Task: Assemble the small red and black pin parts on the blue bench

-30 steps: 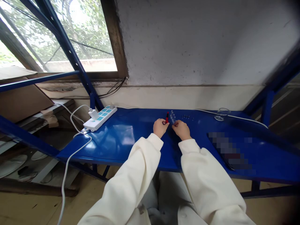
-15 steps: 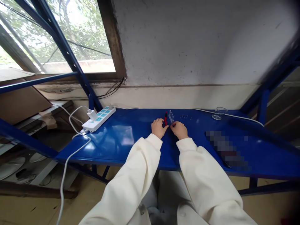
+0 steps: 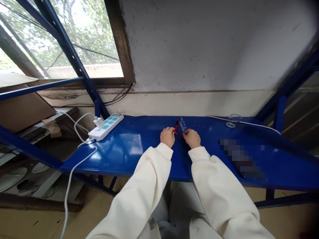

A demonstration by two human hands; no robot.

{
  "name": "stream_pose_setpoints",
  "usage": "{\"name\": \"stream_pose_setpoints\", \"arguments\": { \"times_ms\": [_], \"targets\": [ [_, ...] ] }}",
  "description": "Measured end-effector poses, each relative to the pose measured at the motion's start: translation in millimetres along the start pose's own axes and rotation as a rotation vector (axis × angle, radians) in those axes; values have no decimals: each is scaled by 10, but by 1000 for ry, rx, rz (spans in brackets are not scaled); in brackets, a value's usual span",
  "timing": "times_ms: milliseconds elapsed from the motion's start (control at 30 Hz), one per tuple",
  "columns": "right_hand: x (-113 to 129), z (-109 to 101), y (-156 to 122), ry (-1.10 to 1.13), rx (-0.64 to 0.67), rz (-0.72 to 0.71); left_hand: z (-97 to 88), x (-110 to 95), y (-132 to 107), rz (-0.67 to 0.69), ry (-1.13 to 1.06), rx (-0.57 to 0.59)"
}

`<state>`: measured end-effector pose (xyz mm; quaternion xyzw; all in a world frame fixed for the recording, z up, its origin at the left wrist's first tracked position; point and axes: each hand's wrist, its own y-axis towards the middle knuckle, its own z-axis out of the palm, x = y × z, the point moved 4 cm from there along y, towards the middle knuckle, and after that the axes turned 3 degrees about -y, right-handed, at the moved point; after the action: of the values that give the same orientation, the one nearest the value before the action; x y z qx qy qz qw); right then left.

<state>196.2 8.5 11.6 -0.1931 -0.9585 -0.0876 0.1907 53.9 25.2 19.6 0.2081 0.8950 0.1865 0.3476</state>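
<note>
On the blue table, my left hand [image 3: 167, 136] has its fingers curled, their tips at the near end of a slim red-and-black object [image 3: 176, 124]. The kind of that object is too small to make out, and my thumb is mostly hidden. My right hand [image 3: 191, 138] pinches the near end of a clear plastic strip [image 3: 182, 124] with a row of raised knobs, which looks like a terminal block. Several tiny screw-like pieces [image 3: 198, 124] lie to the right of the strip.
A white power strip [image 3: 107, 126] with a plug and cable lies at the table's left. A clear glass cup [image 3: 233, 120] stands at the back right by a white cable. At the right front lies a dark blurred flat object [image 3: 241, 159]. Behind rises a wall [image 3: 199, 49].
My left thumb, stretched toward the right hand before, has drawn back, and red now shows at the left fingertips. My right hand stays at the strip's near end.
</note>
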Motion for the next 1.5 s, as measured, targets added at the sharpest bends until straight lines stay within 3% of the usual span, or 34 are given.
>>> {"name": "stream_pose_setpoints", "arguments": {
  "times_ms": [100, 300, 400, 1000, 1200, 1367, 1500],
  "targets": [
    [0, -7, -3, 9, -18, -1, 7, 34, 18, -23, -61, -37],
    [49, -25, -17, 8, -43, -39, -71, 66, 58, -41, -384, -267],
    [103, -32, -37, 3, -50, -101, -94, 52, 59, -11, -476, -299],
    [188, -15, -82, 26, -61, -237, -88, 41, 43, -24, -513, -299],
    [193, -10, -86, -7, -46, -242, -100, 0, 28, 44, -453, -297],
    [204, -12, -87, -16, -49, -244, -130, -161, -25, 221, -335, -169],
    [210, -39, -93, 7, -81, -225, -117, -207, -54, 261, -263, -90]
  ]
}}
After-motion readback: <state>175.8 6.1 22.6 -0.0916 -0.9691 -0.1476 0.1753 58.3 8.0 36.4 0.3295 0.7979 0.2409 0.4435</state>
